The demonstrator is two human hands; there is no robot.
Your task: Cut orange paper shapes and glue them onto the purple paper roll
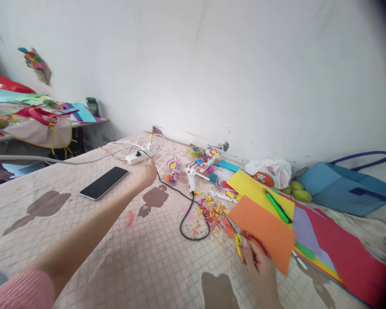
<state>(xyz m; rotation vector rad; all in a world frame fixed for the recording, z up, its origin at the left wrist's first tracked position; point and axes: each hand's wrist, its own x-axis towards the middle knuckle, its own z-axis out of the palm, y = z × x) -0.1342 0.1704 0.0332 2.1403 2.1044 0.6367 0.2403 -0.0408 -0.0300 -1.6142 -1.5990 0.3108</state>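
Stretched far forward, my left hand [148,174] is closed beside the white power strip [135,159]. Its fingertips are partly hidden, so what they hold, if anything, cannot be made out. A black cord [175,188] runs from the strip past this hand to a white glue gun [191,180] standing on the table. My right hand [257,262] is closed on the handles of scissors [234,224], one handle yellow and one red. Their blades point toward a heap of paper scraps [214,212]. Beneath the scissors lies an orange sheet [263,227].
A black-screened phone [104,183] lies left of centre on the patterned cloth [141,257]. A green cutter [278,206] rests on a yellow sheet [244,182]. Small paper figures [174,170], a roll of tape [196,151] and a blue bag [344,189] are near the wall.
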